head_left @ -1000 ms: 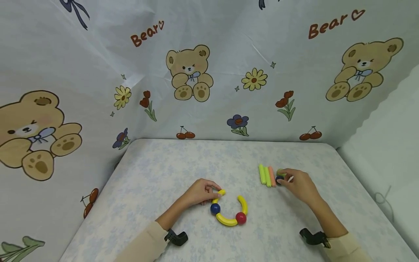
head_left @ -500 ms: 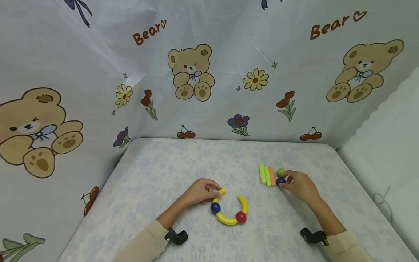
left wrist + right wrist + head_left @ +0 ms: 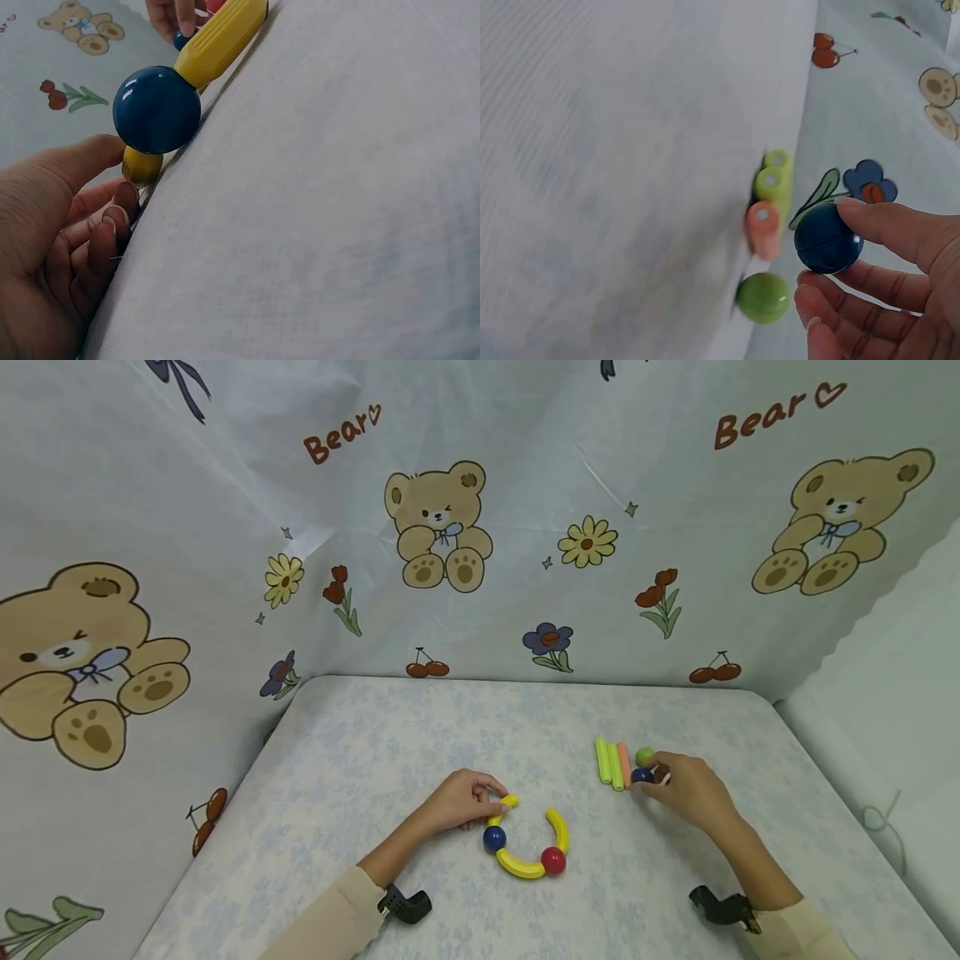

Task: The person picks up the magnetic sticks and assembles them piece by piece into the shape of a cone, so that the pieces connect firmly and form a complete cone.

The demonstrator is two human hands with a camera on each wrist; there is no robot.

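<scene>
On the table, yellow curved bars, a blue ball and a red ball join into a ring with a gap at its far side. My left hand pinches the yellow curved bar at the ring's far left end, thumb on top. To the right, my right hand holds a second blue ball between thumb and fingers. A green ball lies close to that hand. Another yellow curved bar ends freely on the ring's right side.
Two yellow-green rods and an orange rod lie side by side left of the green ball. Behind the table hangs a bear-print cloth. A thin cord shows at the far right.
My right fingers have come off the green ball, which was partly covered, and now hold the blue ball beside it. My left hand and the ring have stayed in place.
</scene>
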